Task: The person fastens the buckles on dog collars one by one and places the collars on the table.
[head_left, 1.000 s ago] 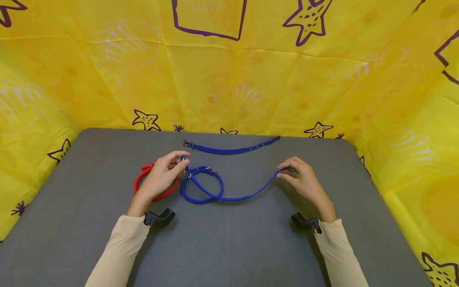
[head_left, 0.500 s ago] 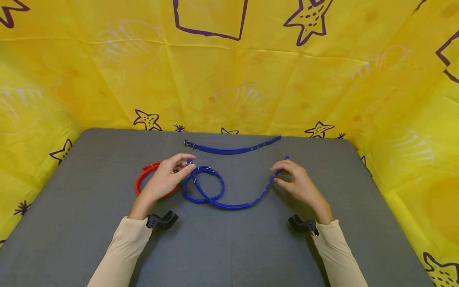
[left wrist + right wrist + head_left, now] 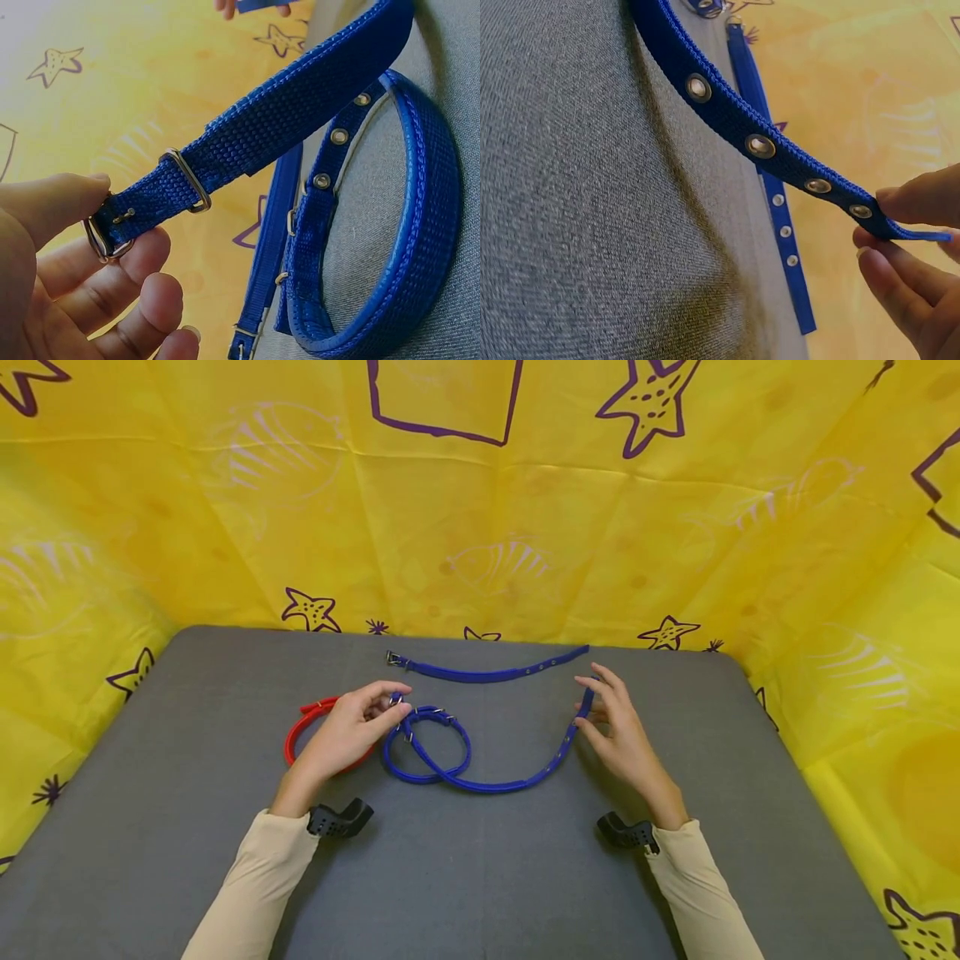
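A blue webbing collar (image 3: pixel 491 787) hangs in a curve between both hands. At its buckle end, the left hand (image 3: pixel 341 735) pinches the strap by the metal buckle (image 3: pixel 109 232) between thumb and finger. The right hand (image 3: pixel 622 743) pinches the other end, past a row of metal eyelets (image 3: pixel 760 145), with the tip sticking out beyond its fingers. Under the held strap lies a second blue collar (image 3: pixel 467 747), buckled into a ring. A red collar (image 3: pixel 291 747), also looped, is partly hidden behind the left hand.
A third blue collar (image 3: pixel 472 677) lies stretched out near the back edge of the grey table (image 3: pixel 480 877). Yellow printed cloth (image 3: pixel 450 510) rises behind the table and at both sides.
The right hand has moved left, drawing the collar's eyelet end inward and upright, so the strap sags into a deeper curve. The left hand has shifted slightly right with the buckle.
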Demonstrator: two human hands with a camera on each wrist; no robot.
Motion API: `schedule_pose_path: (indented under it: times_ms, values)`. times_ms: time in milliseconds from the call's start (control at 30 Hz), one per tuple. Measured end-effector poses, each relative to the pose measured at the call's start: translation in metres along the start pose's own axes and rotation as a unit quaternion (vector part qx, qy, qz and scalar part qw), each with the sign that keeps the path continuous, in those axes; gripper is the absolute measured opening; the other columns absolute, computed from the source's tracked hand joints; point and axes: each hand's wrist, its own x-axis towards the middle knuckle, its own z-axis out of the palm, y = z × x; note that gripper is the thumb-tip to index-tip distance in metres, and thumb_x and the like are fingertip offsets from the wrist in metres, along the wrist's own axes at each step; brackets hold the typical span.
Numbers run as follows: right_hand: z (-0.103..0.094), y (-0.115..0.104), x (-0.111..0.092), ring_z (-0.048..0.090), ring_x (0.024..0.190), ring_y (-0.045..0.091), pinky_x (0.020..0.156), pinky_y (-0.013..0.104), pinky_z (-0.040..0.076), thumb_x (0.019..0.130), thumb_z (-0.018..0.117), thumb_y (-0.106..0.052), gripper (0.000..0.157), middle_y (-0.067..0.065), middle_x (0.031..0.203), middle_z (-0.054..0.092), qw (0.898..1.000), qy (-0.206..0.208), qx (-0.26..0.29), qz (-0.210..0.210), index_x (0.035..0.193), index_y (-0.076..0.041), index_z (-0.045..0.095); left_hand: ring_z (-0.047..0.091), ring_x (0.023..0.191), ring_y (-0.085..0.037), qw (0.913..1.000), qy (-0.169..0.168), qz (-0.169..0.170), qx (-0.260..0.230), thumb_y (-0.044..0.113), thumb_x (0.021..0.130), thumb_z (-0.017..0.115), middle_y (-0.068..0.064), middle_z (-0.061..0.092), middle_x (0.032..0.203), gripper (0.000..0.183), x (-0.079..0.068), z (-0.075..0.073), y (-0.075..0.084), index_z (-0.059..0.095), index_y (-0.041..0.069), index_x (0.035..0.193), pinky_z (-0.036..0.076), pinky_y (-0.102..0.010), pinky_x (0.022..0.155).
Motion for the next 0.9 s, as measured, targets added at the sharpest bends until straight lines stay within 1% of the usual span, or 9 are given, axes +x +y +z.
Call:
schedule_pose_path:
  times_ms: [67,133,233,300,433,533,667,767,900]
  values:
    - [0.001,-0.001,0.000,0.068,0.096,0.043,0.082,0.012,0.051,0.083,0.066,0.019,0.066,0.025,0.153,0.031,1.000,0.000,0.018,0.012,0.143,0.002,0.043,0.054,0.076,-0.020,1.0000,0.002,0.001,-0.001,0.027,0.098,0.064,-0.005,0.059,0.089,0.031,0.000,0.000,0.001,0.064,0.013,0.125,0.042,-0.024,0.064]
    - [0.001,-0.002,0.001,0.067,0.098,0.045,0.084,0.009,0.050,0.083,0.066,0.018,0.073,0.027,0.150,0.034,0.999,-0.003,0.037,0.032,0.148,0.001,0.037,0.055,0.077,-0.020,1.0000,0.004,0.002,-0.001,0.028,0.098,0.064,-0.005,0.060,0.090,0.031,0.001,0.000,0.001,0.064,0.013,0.125,0.043,-0.024,0.065]
    - [0.002,-0.005,0.001,0.065,0.103,0.048,0.086,0.010,0.050,0.084,0.066,0.017,0.080,0.030,0.143,0.041,0.994,-0.014,0.078,0.073,0.152,-0.001,0.027,0.055,0.079,-0.020,1.0000,0.005,0.002,0.000,0.028,0.098,0.064,-0.005,0.062,0.091,0.032,0.001,-0.001,0.002,0.064,0.013,0.126,0.044,-0.024,0.066]
    - [0.003,-0.008,0.001,0.065,0.105,0.049,0.085,0.012,0.051,0.085,0.066,0.016,0.079,0.031,0.139,0.045,0.990,-0.021,0.100,0.094,0.151,0.001,0.026,0.056,0.079,-0.020,1.0000,0.004,0.003,0.002,0.029,0.098,0.063,-0.005,0.063,0.093,0.033,0.001,-0.001,0.003,0.064,0.013,0.128,0.044,-0.024,0.067]
    - [0.006,-0.011,0.000,0.067,0.102,0.047,0.082,0.015,0.054,0.085,0.067,0.015,0.065,0.033,0.131,0.052,0.983,-0.033,0.140,0.115,0.143,0.006,0.038,0.058,0.080,-0.020,1.0000,0.001,0.005,0.002,0.029,0.099,0.062,-0.006,0.067,0.096,0.035,0.001,0.000,0.005,0.062,0.013,0.131,0.046,-0.024,0.068]
    - [0.008,-0.012,-0.001,0.069,0.100,0.043,0.079,0.016,0.055,0.086,0.068,0.011,0.053,0.031,0.127,0.058,0.981,-0.043,0.142,0.127,0.135,0.005,0.049,0.059,0.083,-0.020,1.0000,-0.003,0.004,-0.008,0.028,0.099,0.063,-0.006,0.071,0.100,0.036,0.000,0.001,0.007,0.059,0.012,0.131,0.046,-0.024,0.071]
    - [0.011,-0.016,-0.001,0.070,0.101,0.037,0.077,0.018,0.056,0.087,0.070,0.006,0.043,0.027,0.128,0.061,0.980,-0.053,0.139,0.134,0.128,0.003,0.057,0.059,0.086,-0.021,0.9997,-0.007,-0.002,-0.025,0.027,0.098,0.064,-0.008,0.073,0.103,0.035,-0.002,0.001,0.009,0.055,0.008,0.126,0.046,-0.024,0.074]
    - [0.011,-0.018,-0.001,0.073,0.098,0.025,0.078,0.020,0.056,0.088,0.070,0.005,0.038,0.026,0.126,0.061,0.978,-0.055,0.154,0.128,0.125,0.003,0.059,0.059,0.087,-0.022,0.9995,-0.008,-0.004,-0.032,0.027,0.097,0.065,-0.008,0.073,0.104,0.033,-0.003,0.002,0.010,0.054,0.008,0.123,0.046,-0.024,0.074]
    - [0.011,-0.022,0.000,0.072,0.092,0.006,0.078,0.022,0.057,0.088,0.068,0.007,0.031,0.031,0.119,0.061,0.973,-0.060,0.185,0.126,0.118,0.007,0.060,0.062,0.090,-0.020,0.9995,-0.010,0.002,-0.029,0.025,0.097,0.065,-0.006,0.072,0.107,0.031,-0.005,0.003,0.013,0.058,0.009,0.123,0.048,-0.023,0.075]
